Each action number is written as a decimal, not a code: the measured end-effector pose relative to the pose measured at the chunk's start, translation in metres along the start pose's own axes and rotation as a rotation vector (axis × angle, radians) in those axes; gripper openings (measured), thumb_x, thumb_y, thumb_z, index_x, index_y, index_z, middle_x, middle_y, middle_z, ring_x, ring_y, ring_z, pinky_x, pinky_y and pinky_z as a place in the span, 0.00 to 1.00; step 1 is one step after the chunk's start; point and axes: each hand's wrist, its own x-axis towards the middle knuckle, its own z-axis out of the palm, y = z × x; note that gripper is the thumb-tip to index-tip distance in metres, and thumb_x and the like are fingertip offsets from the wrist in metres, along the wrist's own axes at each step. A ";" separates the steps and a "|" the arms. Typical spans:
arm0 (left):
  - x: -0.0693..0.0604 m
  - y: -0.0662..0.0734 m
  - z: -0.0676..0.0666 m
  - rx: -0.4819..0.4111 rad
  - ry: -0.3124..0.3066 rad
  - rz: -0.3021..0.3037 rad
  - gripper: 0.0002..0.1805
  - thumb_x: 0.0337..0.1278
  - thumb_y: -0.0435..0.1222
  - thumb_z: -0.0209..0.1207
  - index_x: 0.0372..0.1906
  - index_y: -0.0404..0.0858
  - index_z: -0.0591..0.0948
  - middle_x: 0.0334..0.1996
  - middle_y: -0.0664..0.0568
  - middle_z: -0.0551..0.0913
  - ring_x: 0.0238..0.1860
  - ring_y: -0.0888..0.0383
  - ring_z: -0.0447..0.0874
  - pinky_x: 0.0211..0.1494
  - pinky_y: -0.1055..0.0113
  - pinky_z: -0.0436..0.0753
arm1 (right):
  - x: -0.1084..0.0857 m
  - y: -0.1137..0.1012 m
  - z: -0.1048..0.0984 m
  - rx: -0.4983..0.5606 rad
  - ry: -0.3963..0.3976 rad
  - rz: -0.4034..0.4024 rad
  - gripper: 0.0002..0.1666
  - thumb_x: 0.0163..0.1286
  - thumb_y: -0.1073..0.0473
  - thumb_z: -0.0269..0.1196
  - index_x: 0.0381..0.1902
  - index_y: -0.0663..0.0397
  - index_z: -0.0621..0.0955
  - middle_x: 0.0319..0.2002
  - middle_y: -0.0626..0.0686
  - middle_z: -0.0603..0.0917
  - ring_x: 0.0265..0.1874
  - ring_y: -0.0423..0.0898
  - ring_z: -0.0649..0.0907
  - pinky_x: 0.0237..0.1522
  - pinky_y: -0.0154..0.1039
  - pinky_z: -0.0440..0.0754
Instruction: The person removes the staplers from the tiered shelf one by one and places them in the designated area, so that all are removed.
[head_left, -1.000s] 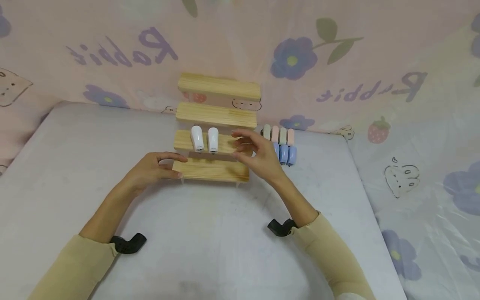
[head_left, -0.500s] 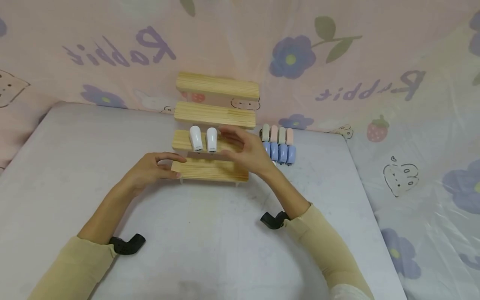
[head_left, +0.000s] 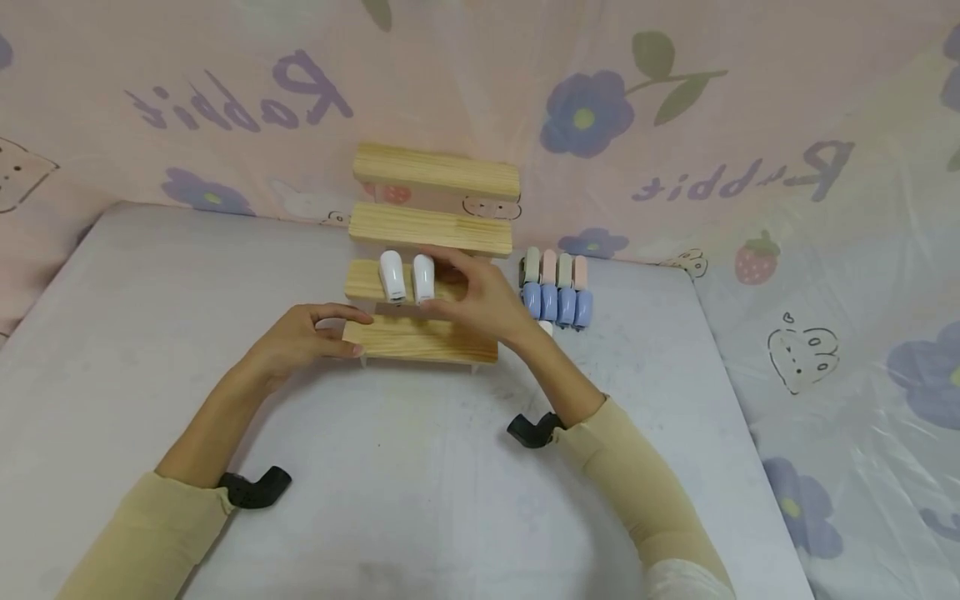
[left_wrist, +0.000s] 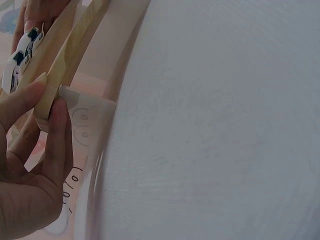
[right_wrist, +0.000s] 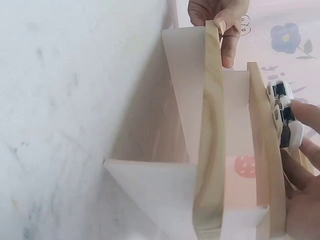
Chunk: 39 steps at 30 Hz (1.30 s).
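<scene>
A stepped rack of wooden shelves [head_left: 423,342] stands at the back of the table. My left hand [head_left: 296,340] pinches the left end of its lowest board, thumb above and fingers beneath in the left wrist view. Two small white objects that look like mini staplers sit side by side on the second board from the bottom. My right hand [head_left: 491,304] holds the right white stapler [head_left: 423,277] between thumb and fingers, at its front and back ends. The left white stapler [head_left: 392,275] stands close beside it, untouched. In the right wrist view, my right fingertips [right_wrist: 306,114] lie against the stapler.
Right of the rack, blue staplers [head_left: 566,307] stand in a row, with green and pink ones [head_left: 550,268] behind them. A white one [head_left: 546,327] shows partly behind my right wrist. A patterned cloth [head_left: 450,75] hangs behind the table. The upper two boards [head_left: 431,227] hold nothing.
My right hand has moved left along the second board from its right end and now grips the right white stapler. My left hand has stayed on the lowest board.
</scene>
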 end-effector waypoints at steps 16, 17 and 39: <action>0.003 -0.002 0.003 0.004 0.007 0.016 0.30 0.49 0.38 0.74 0.60 0.38 0.80 0.75 0.43 0.58 0.55 0.50 0.77 0.51 0.63 0.77 | -0.005 -0.001 0.002 -0.025 0.043 0.029 0.41 0.58 0.52 0.76 0.69 0.47 0.74 0.60 0.46 0.80 0.56 0.40 0.79 0.60 0.35 0.72; 0.003 -0.002 0.003 0.005 0.004 0.021 0.30 0.50 0.38 0.74 0.60 0.38 0.80 0.75 0.42 0.58 0.54 0.50 0.77 0.51 0.64 0.77 | -0.006 -0.001 0.002 -0.027 0.046 0.025 0.41 0.57 0.52 0.76 0.68 0.48 0.74 0.60 0.46 0.80 0.56 0.40 0.79 0.60 0.35 0.72; -0.001 0.001 0.002 -0.013 0.002 0.015 0.31 0.51 0.36 0.73 0.62 0.36 0.79 0.77 0.45 0.55 0.68 0.40 0.63 0.62 0.52 0.70 | -0.032 0.006 -0.017 -0.025 0.113 0.000 0.39 0.57 0.55 0.76 0.66 0.49 0.77 0.58 0.48 0.82 0.51 0.41 0.82 0.54 0.37 0.78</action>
